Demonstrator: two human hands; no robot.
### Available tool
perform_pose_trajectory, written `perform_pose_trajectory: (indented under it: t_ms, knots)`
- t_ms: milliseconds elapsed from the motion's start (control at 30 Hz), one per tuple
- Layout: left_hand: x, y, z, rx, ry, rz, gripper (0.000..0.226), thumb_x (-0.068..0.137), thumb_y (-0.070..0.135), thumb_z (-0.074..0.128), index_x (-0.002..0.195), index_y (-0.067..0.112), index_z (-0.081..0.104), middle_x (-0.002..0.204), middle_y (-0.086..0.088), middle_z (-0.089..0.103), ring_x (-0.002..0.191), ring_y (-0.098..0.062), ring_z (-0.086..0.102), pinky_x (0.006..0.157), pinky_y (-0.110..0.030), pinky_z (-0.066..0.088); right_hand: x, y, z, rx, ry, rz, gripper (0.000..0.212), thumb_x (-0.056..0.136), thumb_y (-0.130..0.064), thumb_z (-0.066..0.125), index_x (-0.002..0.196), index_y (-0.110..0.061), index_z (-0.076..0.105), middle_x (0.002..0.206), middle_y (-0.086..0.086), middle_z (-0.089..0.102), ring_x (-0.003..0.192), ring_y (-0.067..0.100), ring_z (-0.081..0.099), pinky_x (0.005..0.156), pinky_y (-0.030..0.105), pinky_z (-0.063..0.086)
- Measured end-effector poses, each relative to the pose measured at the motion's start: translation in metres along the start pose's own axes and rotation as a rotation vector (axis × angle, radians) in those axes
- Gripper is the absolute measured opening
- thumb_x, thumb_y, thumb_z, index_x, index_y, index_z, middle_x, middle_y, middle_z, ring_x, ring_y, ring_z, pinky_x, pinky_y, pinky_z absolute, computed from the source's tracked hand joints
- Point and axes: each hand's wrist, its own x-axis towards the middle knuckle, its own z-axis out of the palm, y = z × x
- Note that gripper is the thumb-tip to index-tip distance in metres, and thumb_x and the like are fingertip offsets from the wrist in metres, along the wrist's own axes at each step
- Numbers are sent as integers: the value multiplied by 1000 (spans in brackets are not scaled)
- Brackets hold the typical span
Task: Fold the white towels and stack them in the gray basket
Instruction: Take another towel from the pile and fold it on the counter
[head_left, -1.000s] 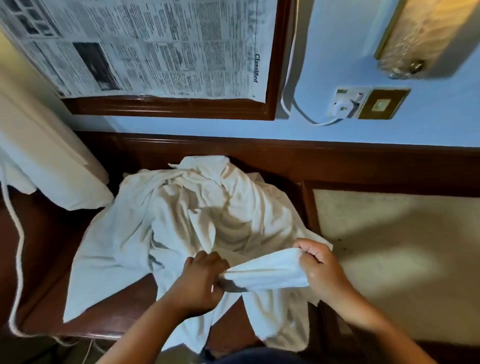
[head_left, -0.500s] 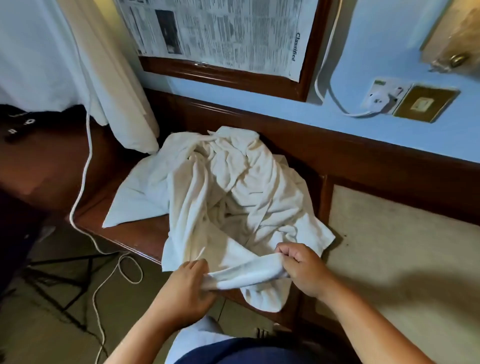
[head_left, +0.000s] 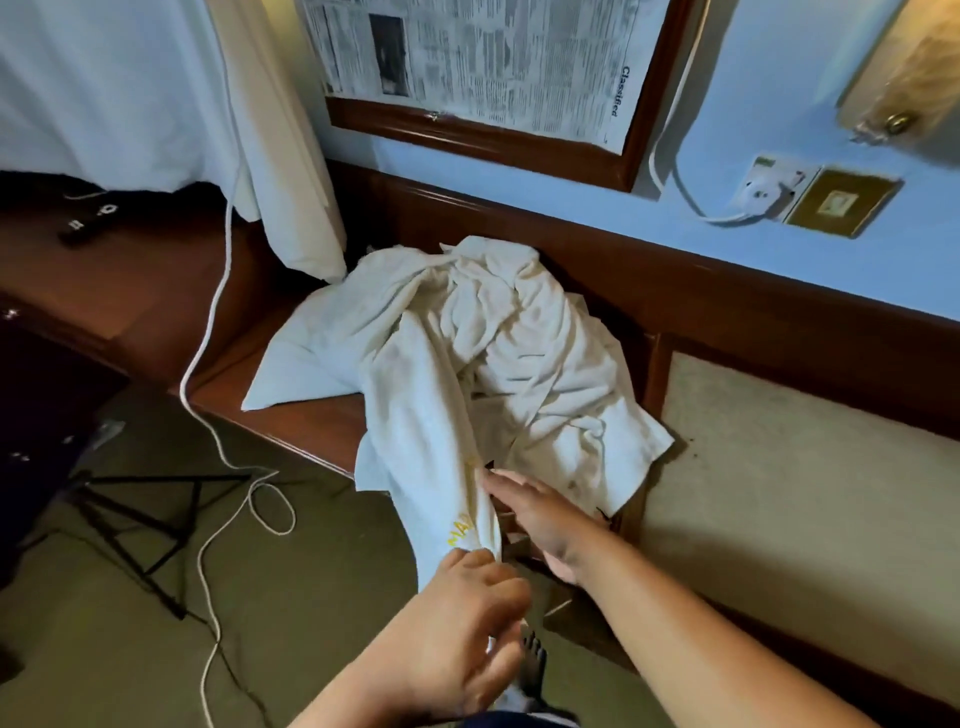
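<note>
Fingers (head_left: 475, 564) of the left hand (head_left: 462, 608) grasp the white terry towel (head_left: 431, 441) by its yellow-lettered end, hanging off the brown wooden counter (head_left: 306, 421); the right hand (head_left: 545, 525) lies straight-fingered, released, touching it.

Framed newspaper (head_left: 493, 57) on wall, plug (head_left: 763, 195) in skt, wht cord (head_left: 208, 327) to floor

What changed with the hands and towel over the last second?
The right hand let go of the towel and now lies open beside it. The left hand keeps its grip, drawing the towel's end down off the bench. The rest of the pile stayed put.
</note>
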Motion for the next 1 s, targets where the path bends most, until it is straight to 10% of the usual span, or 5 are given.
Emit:
perform_pose_trajectory:
  t_ms: [200,400,667,900,1000]
  knots:
    - [-56,13,39,-23,-94,24,25,81,25,56,79,27,32,80,4,43,78,-19,38,72,-34,33,18,24,49,289,10,232,7,82,-9,58,86,-8,64,67,8,67,65,24,63,58,25,49]
    - [-81,19,51,-249,-126,-18,14,89,16,57,97,25,50,101,10,48,89,-10,49,78,-32,46,-10,42,31,277,264,-2,46,42,-4,56,87,-4,64,67,11,61,51,21,58,50,22,47]
    - [-8,42,52,-257,385,-210,66,84,4,63,141,30,42,148,10,41,138,-12,43,107,-31,43,-136,75,-82,-727,508,-560,30,74,-22,56,98,-38,65,79,-20,56,70,5,51,58,32,44]
    - [114,129,99,257,-138,84,103,85,37,61,157,41,-11,164,10,22,153,-18,11,123,-44,11,-284,136,-197,-997,781,-908,45,88,-2,56,112,-37,73,86,-7,38,59,10,41,46,25,40]
    - [148,176,158,395,-349,66,88,87,44,60,158,41,8,152,10,43,144,-21,32,117,-43,15,-352,165,-250,-788,992,-1012,38,80,7,59,88,-24,79,80,-5,38,61,7,42,52,20,35]
